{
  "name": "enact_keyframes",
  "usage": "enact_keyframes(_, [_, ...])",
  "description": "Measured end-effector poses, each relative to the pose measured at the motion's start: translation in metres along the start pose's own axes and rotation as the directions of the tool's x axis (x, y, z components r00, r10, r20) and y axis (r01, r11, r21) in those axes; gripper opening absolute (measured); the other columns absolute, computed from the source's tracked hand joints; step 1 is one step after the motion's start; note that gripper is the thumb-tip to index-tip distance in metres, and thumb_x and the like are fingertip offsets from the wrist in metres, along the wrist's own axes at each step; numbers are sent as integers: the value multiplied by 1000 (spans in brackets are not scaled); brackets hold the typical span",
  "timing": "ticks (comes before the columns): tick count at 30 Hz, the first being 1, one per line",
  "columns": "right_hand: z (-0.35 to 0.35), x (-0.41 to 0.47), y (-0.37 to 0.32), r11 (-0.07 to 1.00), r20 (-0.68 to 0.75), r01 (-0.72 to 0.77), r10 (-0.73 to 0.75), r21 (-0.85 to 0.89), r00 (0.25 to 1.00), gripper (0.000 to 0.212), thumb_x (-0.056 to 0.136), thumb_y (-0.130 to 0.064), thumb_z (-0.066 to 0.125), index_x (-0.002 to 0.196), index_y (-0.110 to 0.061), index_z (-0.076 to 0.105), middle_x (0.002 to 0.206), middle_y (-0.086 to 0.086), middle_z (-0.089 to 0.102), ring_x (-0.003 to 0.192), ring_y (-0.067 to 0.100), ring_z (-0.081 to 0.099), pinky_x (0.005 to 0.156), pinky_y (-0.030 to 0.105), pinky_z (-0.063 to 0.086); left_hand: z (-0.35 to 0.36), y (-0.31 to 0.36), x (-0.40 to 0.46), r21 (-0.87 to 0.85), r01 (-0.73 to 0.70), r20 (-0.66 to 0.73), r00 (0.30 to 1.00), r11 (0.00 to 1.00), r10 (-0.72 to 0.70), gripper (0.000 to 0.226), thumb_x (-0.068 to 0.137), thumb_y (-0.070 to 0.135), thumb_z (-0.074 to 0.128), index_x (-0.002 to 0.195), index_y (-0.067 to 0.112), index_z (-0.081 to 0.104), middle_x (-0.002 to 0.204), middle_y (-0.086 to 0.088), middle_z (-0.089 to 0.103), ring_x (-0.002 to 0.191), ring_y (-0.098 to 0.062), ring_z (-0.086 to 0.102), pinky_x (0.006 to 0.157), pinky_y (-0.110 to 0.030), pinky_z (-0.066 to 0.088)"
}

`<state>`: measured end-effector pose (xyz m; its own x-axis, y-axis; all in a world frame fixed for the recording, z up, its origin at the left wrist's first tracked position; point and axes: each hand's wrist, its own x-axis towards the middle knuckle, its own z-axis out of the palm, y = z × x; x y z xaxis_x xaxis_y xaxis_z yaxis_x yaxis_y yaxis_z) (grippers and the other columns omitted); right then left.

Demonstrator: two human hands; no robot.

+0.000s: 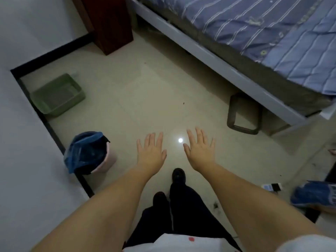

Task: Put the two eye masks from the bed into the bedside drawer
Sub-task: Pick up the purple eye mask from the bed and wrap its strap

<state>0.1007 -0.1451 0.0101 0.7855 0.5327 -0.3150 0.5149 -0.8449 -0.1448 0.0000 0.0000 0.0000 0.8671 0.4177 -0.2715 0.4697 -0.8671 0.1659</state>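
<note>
The head camera looks down from a standing person at a pale tiled floor (138,91). Both bare arms reach forward, palms down. The left hand (151,151) is flat with fingers spread and holds nothing. The right hand (201,150) is likewise flat, fingers splayed and empty. A small bright reflection of a lamp sits on the floor between them.

Taking the bed (272,39) as the landmark: it fills the upper right corner, covered by a blue striped quilt, with a grey frame running diagonally along its near side. Both hands hover over the floor well apart from the bed, below and to its left. The right hand is the nearer of the two to the bed. No eye masks can be made out on the visible part of the quilt; they may lie further up the bed, out of view.

At the bed's head end, to its left, stands a dark red-brown cabinet (109,22), probably the bedside unit; no drawer front is visible. Further left of the bed are a green basket (58,95) and a bin with a blue liner (87,151). A dark empty bin (244,113) lies tipped just beside the bed frame.

The task appears not yet begun; the reach would go up and to the right.
</note>
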Motion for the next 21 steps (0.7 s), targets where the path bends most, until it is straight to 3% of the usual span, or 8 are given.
enact_keyframes(10, [-53,133,53,1000,-30,-6,6,-14,1000,56,97,-46,18,147,-29,1,160,6,2,145,25,1,114,56,2,-41,22,144,13,30,-44,999,999,-30,62,94,40,33,147,22,5,155,-9,19,143,-23,15,113,-55,11])
enact_keyframes(21, [-138,328,93,995,56,95,-94,-20,994,58,95,-52,17,147,-29,6,160,7,6,146,25,2,113,57,1,-106,53,326,-94,179,-77,979,979,-186,57,94,41,33,145,21,16,154,-11,21,141,-25,19,113,-56,11])
